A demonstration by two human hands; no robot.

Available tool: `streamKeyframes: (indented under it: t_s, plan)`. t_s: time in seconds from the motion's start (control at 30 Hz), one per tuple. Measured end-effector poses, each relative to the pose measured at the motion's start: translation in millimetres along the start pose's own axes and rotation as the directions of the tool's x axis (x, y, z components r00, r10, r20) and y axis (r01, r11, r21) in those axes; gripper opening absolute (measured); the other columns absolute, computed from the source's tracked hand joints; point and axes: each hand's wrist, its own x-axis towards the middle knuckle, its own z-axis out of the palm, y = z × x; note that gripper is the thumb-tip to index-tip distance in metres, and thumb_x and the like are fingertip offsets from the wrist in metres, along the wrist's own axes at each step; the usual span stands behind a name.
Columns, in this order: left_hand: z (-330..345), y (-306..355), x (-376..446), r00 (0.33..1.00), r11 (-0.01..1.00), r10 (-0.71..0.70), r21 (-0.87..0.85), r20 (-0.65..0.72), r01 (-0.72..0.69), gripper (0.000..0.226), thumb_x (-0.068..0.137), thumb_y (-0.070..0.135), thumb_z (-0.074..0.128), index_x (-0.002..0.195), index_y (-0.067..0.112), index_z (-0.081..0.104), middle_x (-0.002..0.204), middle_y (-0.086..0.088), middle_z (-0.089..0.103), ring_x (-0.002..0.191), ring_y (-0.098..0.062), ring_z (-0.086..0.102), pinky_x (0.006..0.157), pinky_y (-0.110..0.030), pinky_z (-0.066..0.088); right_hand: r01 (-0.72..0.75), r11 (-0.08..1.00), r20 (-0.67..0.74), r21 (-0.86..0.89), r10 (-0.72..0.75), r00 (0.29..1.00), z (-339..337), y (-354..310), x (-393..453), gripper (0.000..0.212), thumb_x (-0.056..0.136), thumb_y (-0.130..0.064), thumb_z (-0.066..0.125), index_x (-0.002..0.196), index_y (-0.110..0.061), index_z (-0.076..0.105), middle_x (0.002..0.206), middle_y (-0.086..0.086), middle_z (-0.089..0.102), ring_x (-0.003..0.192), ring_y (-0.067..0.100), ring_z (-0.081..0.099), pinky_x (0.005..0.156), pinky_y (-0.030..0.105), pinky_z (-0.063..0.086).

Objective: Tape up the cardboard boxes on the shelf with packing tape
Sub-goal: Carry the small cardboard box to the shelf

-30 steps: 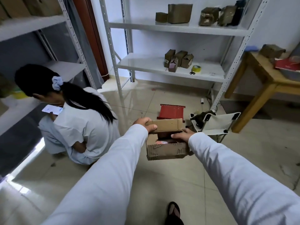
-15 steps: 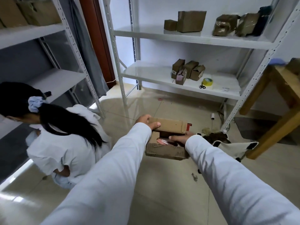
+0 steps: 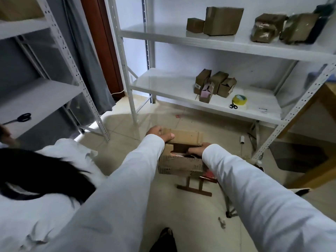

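Box (image 3: 181,160) is at centre frame, carried in both my hands above the floor, flaps not closed, something reddish visible inside. Left hand (image 3: 158,132) grips the far flap at its left corner, thumb on top. Right hand (image 3: 197,150) curls over the right rim, fingers reaching into the opening. Shelf (image 3: 181,99) is upper right of the box; tape roll (image 3: 240,100) and scissors (image 3: 233,106) sit on its lower tier, right of three small cartons (image 3: 214,84). Risks as I see them: I'm holding by flap and rim, not under the base, so the flap could fold or tear and the box tip, dumping the contents. A low stool (image 3: 194,186) sits on the floor under the box, a trip hazard if I step toward the shelf. Another person (image 3: 36,179) is close at lower left, so swinging the box that way could clip them. Setting down too near the cartons could knock them over.
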Motion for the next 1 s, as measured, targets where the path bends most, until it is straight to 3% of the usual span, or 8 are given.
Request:
streamKeyframes:
  t_s: [0.1,0.23,0.3,0.4,0.5,0.63,0.73,1.0]
  plan:
    - [-6,5,50,1.0,1.0,-0.008,0.014,0.012,0.008,0.055,0.078,0.034,0.075,0.12,0.004,0.057,0.119,-0.014,0.062,0.108,-0.031,0.059,0.092,-0.035,0.047,-0.012,0.999,-0.007,-0.048,0.011,1.0,-14,-31,42,0.041,0.077,-0.039,0.062,0.109,-0.012,0.063,0.102,0.008,0.061,0.095,0.027,0.06,0.09,0.032,0.049]
    - [-16,14,98,1.0,0.998,0.013,0.062,0.018,-0.014,0.038,0.081,0.031,0.073,0.101,0.004,0.057,0.093,-0.013,0.054,0.087,-0.028,0.053,0.072,-0.029,0.04,-0.008,0.997,-0.008,-0.079,0.008,1.0,-25,-60,84,0.04,0.079,-0.037,0.063,0.109,-0.012,0.062,0.1,0.008,0.057,0.094,0.028,0.058,0.086,0.031,0.048]
    - [-20,19,118,1.0,0.997,0.015,0.076,0.021,-0.016,0.044,0.083,0.029,0.072,0.11,-0.002,0.058,0.1,-0.022,0.056,0.094,-0.034,0.056,0.075,-0.033,0.042,-0.009,0.995,-0.005,-0.103,0.008,1.0,-30,-73,103,0.041,0.081,-0.037,0.062,0.113,-0.01,0.06,0.1,0.008,0.054,0.093,0.028,0.055,0.083,0.03,0.046]
    - [-25,19,149,0.999,0.997,0.013,0.074,0.034,-0.016,0.046,0.083,0.03,0.072,0.114,-0.001,0.057,0.104,-0.014,0.058,0.101,-0.03,0.057,0.078,-0.028,0.041,-0.005,0.992,0.009,-0.124,0.006,1.0,-37,-91,134,0.041,0.081,-0.037,0.061,0.112,-0.009,0.061,0.098,0.008,0.056,0.089,0.027,0.055,0.077,0.028,0.044]
    - [-28,16,178,0.999,0.998,-0.024,0.064,0.047,0.021,0.046,0.083,0.031,0.071,0.117,0.003,0.057,0.117,-0.015,0.06,0.108,-0.032,0.057,0.089,-0.033,0.045,-0.011,0.99,0.036,-0.139,0.016,0.999,-38,-109,163,0.042,0.082,-0.036,0.061,0.113,-0.009,0.061,0.109,0.012,0.06,0.102,0.029,0.059,0.087,0.032,0.047]
    - [-30,17,217,0.997,0.996,-0.082,0.048,0.015,0.081,0.045,0.085,0.028,0.069,0.12,0.002,0.057,0.121,-0.016,0.059,0.111,-0.032,0.055,0.089,-0.031,0.042,-0.007,0.988,0.076,-0.153,0.018,0.997,-44,-133,208,0.04,0.085,-0.035,0.06,0.116,-0.01,0.058,0.115,0.007,0.057,0.109,0.028,0.057,0.086,0.03,0.043]
    - [-29,28,252,0.993,0.993,-0.114,0.028,-0.009,0.115,0.045,0.086,0.028,0.068,0.122,0.003,0.055,0.124,-0.015,0.058,0.113,-0.031,0.055,0.086,-0.027,0.039,-0.003,0.99,0.087,-0.141,0.015,0.996,-55,-151,246,0.052,0.084,-0.041,0.061,0.127,-0.011,0.054,0.127,0.01,0.055,0.115,0.028,0.054,0.094,0.032,0.043]
    - [-22,84,359,0.987,0.986,-0.142,0.075,-0.07,0.148,0.049,0.087,0.032,0.066,0.127,0.007,0.052,0.128,-0.013,0.056,0.117,-0.031,0.053,0.096,-0.033,0.041,-0.029,1.0,0.121,-0.012,0.03,0.992,-114,-198,346,0.068,0.084,-0.046,0.064,0.138,-0.012,0.042,0.135,0.014,0.048,0.123,0.032,0.047,0.1,0.041,0.039]
